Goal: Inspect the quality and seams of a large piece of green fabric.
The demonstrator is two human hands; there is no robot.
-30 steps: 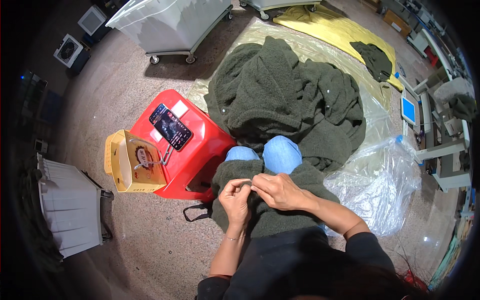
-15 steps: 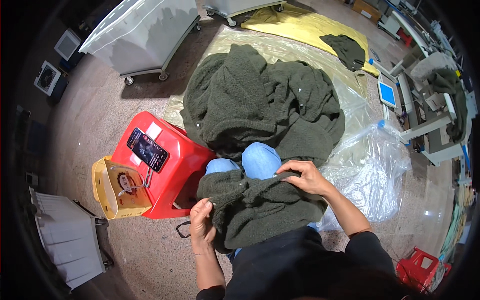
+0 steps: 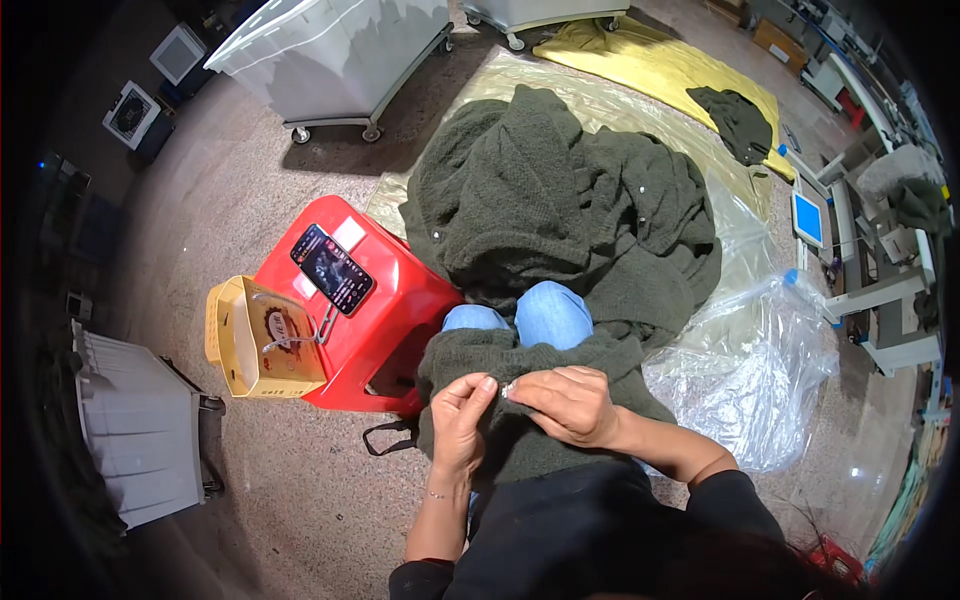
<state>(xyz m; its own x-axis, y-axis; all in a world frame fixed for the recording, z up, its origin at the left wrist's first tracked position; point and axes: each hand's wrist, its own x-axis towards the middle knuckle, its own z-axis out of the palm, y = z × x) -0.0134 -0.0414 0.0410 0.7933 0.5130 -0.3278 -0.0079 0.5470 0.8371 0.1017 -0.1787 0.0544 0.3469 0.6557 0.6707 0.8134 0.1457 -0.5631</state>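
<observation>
Spread over my lap is a dark green knitted garment (image 3: 555, 455), in front of my jeans-clad knees. My left hand (image 3: 460, 422) is closed, thumb and forefinger pinching at the garment near its middle. Close beside it on the right, my right hand (image 3: 572, 405) is closed too. A small white piece (image 3: 507, 391) shows at its fingertips, against the knit; whether it is a button or a tag I cannot tell. The two sets of fingertips are nearly touching.
Beyond my knees a large heap of dark green knitwear (image 3: 530, 190) lies on plastic sheeting (image 3: 750, 400). A red stool (image 3: 400, 300) at my left bears a phone (image 3: 332, 270); a yellow paper bag (image 3: 250, 350) hangs beside it. Wheeled bins (image 3: 340, 70) stand farther off.
My right hand has moved left across the garment and my left hand has moved inward, so they now meet over its middle. The whole view has shifted slightly to the right.
</observation>
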